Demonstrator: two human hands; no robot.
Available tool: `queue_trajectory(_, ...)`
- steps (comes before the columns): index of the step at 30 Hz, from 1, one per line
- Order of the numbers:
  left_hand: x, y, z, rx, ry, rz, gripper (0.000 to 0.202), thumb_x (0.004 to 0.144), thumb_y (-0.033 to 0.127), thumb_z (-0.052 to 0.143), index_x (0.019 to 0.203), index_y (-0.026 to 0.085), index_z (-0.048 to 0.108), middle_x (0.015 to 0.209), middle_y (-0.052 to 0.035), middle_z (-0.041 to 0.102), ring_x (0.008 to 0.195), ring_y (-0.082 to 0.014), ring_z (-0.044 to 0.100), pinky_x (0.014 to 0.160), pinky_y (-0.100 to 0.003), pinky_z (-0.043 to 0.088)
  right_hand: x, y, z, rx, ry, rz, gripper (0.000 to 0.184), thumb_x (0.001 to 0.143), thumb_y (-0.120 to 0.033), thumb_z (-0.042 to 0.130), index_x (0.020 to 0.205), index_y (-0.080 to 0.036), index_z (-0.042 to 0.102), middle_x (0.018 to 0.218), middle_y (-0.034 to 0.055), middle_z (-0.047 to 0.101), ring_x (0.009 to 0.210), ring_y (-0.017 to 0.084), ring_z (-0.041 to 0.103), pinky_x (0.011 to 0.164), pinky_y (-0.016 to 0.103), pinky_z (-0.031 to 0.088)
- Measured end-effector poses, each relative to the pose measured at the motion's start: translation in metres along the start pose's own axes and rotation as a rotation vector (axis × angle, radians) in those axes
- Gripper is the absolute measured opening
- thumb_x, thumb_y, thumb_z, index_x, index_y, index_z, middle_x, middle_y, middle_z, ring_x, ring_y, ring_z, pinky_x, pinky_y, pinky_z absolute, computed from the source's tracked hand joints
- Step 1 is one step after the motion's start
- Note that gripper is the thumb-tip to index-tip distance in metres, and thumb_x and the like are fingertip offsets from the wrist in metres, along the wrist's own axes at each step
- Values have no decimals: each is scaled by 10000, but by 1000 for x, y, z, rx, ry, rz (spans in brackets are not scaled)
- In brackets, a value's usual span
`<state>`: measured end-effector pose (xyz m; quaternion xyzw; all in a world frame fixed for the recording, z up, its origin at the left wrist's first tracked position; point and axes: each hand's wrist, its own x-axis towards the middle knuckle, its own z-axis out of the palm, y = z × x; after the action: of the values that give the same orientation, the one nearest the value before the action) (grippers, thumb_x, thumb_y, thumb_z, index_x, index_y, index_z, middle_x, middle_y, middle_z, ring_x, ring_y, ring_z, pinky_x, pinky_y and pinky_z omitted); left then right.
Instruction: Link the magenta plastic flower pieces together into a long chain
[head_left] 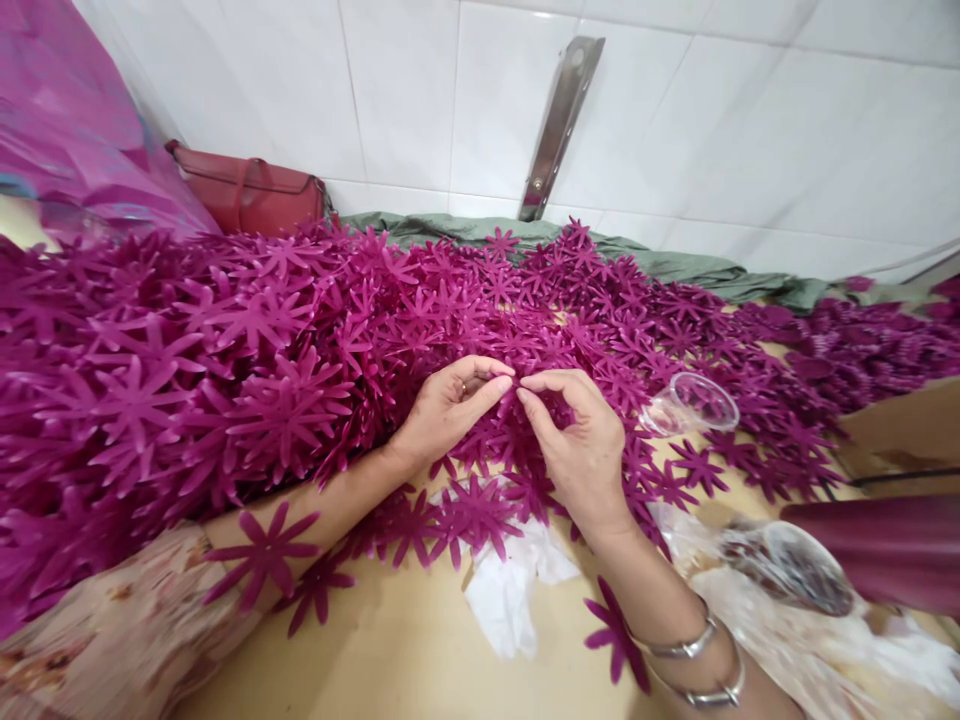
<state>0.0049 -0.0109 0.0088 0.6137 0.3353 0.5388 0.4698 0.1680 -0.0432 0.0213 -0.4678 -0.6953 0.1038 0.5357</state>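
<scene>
My left hand [450, 410] and my right hand [577, 440] meet fingertip to fingertip over a big heap of magenta star-shaped flower cut-outs [247, 370]. Both hands pinch at one magenta flower piece [516, 392] between thumbs and forefingers. The left forearm lies across loose flowers, one resting on its floral sleeve [112, 630]. Two silver bangles [697, 665] circle the right wrist. A white crumpled tissue or plastic scrap [510, 590] lies on the tan tabletop [397, 650] below the hands.
A clear plastic cup [690, 402] lies tipped to the right of the hands; another clear cup [787, 565] sits on crinkled plastic at lower right. A red bag [251, 190], green cloth [675, 265], metal bracket [559, 125] and white tiled wall stand behind.
</scene>
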Motion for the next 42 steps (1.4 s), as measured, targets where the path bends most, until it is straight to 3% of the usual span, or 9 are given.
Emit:
queue_trajectory(6, -1, -1, 0, -32, -10, -37, 218, 896, 377, 691, 880, 167, 635, 761, 21, 585, 688, -101, 513, 654, -221, 437, -1, 0, 1, 15, -3, 28, 57, 925, -224, 658, 947, -258, 698, 964, 27, 726, 947, 217, 673, 917, 378, 514)
queue_trajectory(13, 0, 0, 1, -82, 38, -57, 217, 837, 365, 736, 818, 178, 629, 725, 36, 588, 656, -94, 514, 663, -229, 453, 0, -1, -1, 29, -23, 69, 64, 947, -266, 641, 916, -249, 694, 932, 22, 720, 918, 208, 662, 893, 358, 498)
queue_trajectory(17, 3, -4, 1, -83, 81, -60, 187, 792, 325, 766, 831, 185, 648, 814, 1, 676, 742, -116, 599, 741, -249, 502, 2, 10, -4, 84, 105, 213, 130, 966, -342, 617, 932, -226, 664, 895, 11, 680, 851, 188, 620, 856, 333, 473)
queue_trajectory(20, 6, -8, 0, -123, 120, -51, 193, 765, 263, 774, 843, 188, 614, 799, 22, 662, 724, -96, 598, 728, -228, 490, 4, 25, -6, 121, 235, 279, 160, 962, -368, 614, 931, -213, 640, 854, -2, 625, 805, 172, 577, 822, 319, 454)
queue_trajectory(24, 7, -11, 0, -182, 146, -49, 296, 747, 181, 770, 974, 189, 579, 779, 45, 662, 725, -79, 617, 707, -197, 467, 7, 31, -11, 1, 318, 200, 146, 935, -296, 627, 1054, -214, 644, 1041, 60, 643, 983, 219, 588, 921, 380, 453)
queue_trajectory(27, 7, -11, 0, -190, 163, -70, 335, 745, 163, 770, 1018, 184, 577, 778, 42, 681, 735, -81, 637, 718, -195, 477, 7, 18, -11, -178, 274, 52, 170, 927, -268, 637, 1091, -234, 661, 1154, 96, 647, 1155, 269, 557, 1048, 474, 399)
queue_trajectory(32, 5, -11, 0, -185, 111, -107, 280, 753, 209, 795, 984, 180, 641, 791, 27, 711, 761, -96, 668, 783, -224, 512, 3, -1, -4, -203, 80, -104, 76, 920, -292, 690, 990, -264, 686, 1049, 59, 695, 1081, 257, 612, 1034, 468, 416)
queue_trajectory(37, 3, -8, -2, -184, 31, -142, 257, 775, 294, 803, 997, 179, 739, 883, -12, 765, 809, -125, 688, 826, -263, 534, 1, 3, 0, -114, 11, -62, 51, 916, -274, 696, 965, -261, 692, 1002, 51, 703, 1022, 245, 639, 968, 437, 479)
queue_trajectory(42, 3, -3, -1, -182, 34, -158, 176, 815, 309, 764, 926, 174, 751, 904, -14, 759, 835, -125, 675, 851, -262, 527, -1, 3, 2, -71, -34, -51, 65, 915, -242, 694, 977, -258, 700, 1020, 56, 697, 1041, 240, 640, 973, 433, 491)
